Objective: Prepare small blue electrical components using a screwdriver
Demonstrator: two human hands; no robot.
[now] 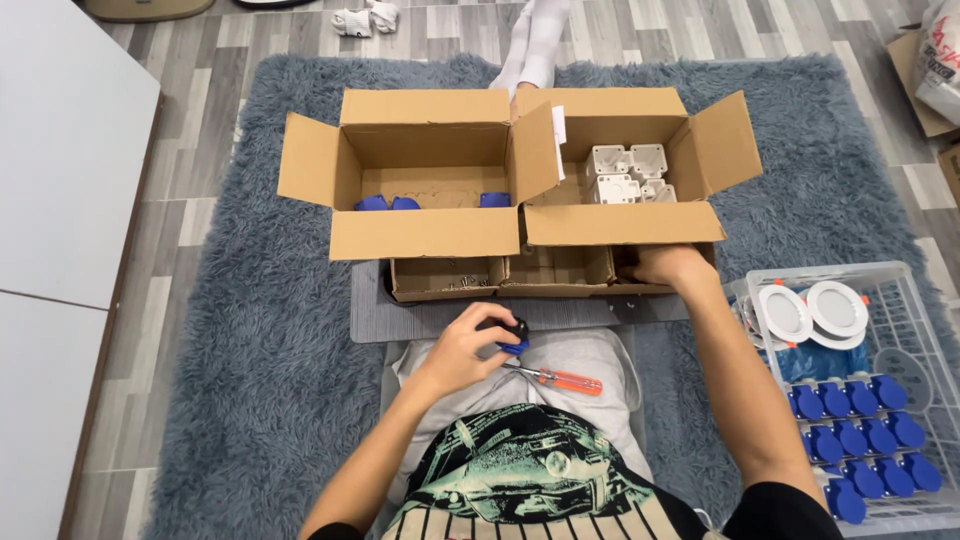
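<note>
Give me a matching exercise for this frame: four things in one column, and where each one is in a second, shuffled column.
1. screwdriver
2. white square housings
3. blue caps
4. round white lamps

A. far end of the white crate
B. on the person's lap
C. in the right-hand cardboard box
D. in rows at the crate's near end

Pairs: 1-B, 2-C, 3-D, 4-A

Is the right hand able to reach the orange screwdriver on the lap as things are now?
Probably yes: the screwdriver lies uncovered on the lap, and nothing stands between it and the right hand.
</note>
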